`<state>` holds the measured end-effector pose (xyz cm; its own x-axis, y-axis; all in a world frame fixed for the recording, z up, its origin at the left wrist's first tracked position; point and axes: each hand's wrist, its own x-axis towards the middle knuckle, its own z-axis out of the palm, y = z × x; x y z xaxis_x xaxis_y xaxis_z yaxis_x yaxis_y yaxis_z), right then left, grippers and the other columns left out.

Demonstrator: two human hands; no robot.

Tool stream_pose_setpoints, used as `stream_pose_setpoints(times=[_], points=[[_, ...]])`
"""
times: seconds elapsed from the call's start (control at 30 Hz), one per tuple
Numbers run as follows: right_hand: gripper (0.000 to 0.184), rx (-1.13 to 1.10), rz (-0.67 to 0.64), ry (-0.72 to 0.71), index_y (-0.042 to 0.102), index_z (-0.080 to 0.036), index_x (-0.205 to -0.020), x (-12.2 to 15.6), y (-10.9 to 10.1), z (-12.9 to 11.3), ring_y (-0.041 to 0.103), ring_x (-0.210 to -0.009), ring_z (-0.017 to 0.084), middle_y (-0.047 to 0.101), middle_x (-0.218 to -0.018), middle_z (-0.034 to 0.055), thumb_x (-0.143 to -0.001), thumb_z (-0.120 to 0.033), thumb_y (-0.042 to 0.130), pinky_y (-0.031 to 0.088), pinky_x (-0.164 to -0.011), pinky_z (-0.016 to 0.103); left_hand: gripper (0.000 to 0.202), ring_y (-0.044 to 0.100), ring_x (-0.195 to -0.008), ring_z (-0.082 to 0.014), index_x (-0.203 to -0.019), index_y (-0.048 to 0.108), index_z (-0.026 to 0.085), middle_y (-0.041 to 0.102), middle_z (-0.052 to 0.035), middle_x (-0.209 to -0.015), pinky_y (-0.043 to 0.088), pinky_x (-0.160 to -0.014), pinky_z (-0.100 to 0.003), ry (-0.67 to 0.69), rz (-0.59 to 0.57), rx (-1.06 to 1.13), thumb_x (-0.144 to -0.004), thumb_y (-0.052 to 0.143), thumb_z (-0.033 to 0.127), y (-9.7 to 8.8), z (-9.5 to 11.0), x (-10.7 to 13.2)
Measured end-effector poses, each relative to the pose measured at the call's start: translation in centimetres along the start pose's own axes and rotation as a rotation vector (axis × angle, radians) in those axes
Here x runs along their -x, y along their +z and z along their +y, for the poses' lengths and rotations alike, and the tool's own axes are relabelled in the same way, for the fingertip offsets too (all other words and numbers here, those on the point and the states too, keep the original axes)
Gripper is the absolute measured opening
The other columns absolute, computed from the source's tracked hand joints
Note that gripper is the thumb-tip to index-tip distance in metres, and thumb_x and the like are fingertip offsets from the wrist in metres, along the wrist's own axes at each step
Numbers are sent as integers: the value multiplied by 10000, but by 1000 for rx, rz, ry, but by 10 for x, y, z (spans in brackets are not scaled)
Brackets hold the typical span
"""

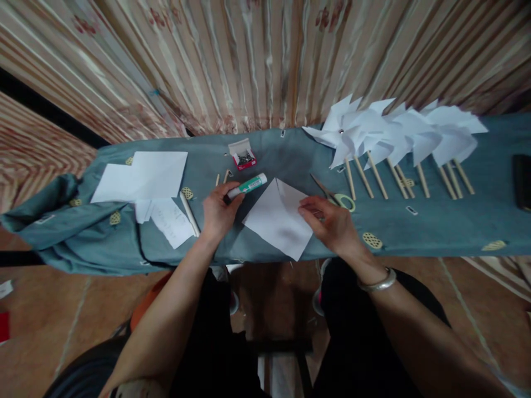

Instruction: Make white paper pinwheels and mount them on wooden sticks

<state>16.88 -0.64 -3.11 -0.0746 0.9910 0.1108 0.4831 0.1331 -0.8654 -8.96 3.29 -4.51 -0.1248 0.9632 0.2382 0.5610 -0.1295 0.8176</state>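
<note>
A glue stick [248, 186] with a green label is gripped between the thumb and fingers of my left hand [219, 210], slanting up to the right. Below it a square white sheet of paper [280, 218] lies turned like a diamond, with a slit or crease at its top corner. The fingers of my right hand [329, 221] are pinched together at the sheet's right corner. Scissors [338, 200] with pale green handles lie just behind that hand, partly covered by it.
Several white paper pinwheels [398, 130] on wooden sticks lie in a row at the right. An opened small box [243, 155] of metal pins stands at the back. White sheets [155, 174], a paper scrap [172, 224] and a white rod [189, 214] lie left on the green cloth [456, 226].
</note>
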Motion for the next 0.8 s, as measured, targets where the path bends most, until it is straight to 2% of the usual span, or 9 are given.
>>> stream_pose_setpoints(times=[0.13,0.27,0.3,0.43,0.47,0.57,0.8], points=[[193,242,-68,-149,673,-210,-1015,13,-6,1,707,-877,235,742,-990,80,-903,-316,556,552,-836,406,244,601,-1025,-274,-1013,712,170,711,-95,-1038,446,-958,-438,130,-48,-186,-792,653,253,-4,-4,-4],[220,305,-68,-320,670,-207,-1049,19,-13,1,665,-1050,258,727,-1073,94,-943,-299,501,510,-951,447,455,503,-1211,-321,-1211,634,184,623,-121,-1285,377,-1048,-513,272,-31,-281,-778,712,301,-7,9,5],[219,303,-59,-335,669,-212,-1055,19,-15,1,663,-1057,254,726,-1078,93,-948,-288,494,508,-958,447,490,485,-1236,-326,-1231,623,193,599,-126,-1321,366,-1060,-521,326,-60,-277,-773,730,328,-8,15,11],[221,292,-68,-346,667,-243,-1057,24,-21,0,662,-1066,235,719,-1106,77,-948,-228,475,518,-959,443,382,562,-1115,-279,-1143,669,205,670,-106,-1181,463,-968,-475,533,-437,-160,-799,734,358,-4,34,46],[226,291,-77,-352,667,-243,-1056,26,-22,-1,659,-1072,233,716,-1116,77,-941,-207,475,520,-959,444,376,565,-1115,-276,-1154,663,207,668,-104,-1194,477,-951,-471,541,-521,-156,-805,730,330,-3,36,54],[256,296,-111,-388,664,-219,-1067,31,-22,-2,651,-1090,235,705,-1143,97,-907,-140,480,533,-951,447,343,564,-1122,-282,-1143,668,207,666,-108,-1206,487,-949,-483,524,-581,-149,-811,723,273,1,38,68],[356,336,-211,-412,631,-204,-1139,43,-22,-3,613,-1150,280,651,-1246,117,-807,-119,533,524,-978,509,315,587,-1083,-268,-1139,672,217,676,-102,-1174,493,-929,-470,498,-531,-138,-836,700,298,5,39,68]])
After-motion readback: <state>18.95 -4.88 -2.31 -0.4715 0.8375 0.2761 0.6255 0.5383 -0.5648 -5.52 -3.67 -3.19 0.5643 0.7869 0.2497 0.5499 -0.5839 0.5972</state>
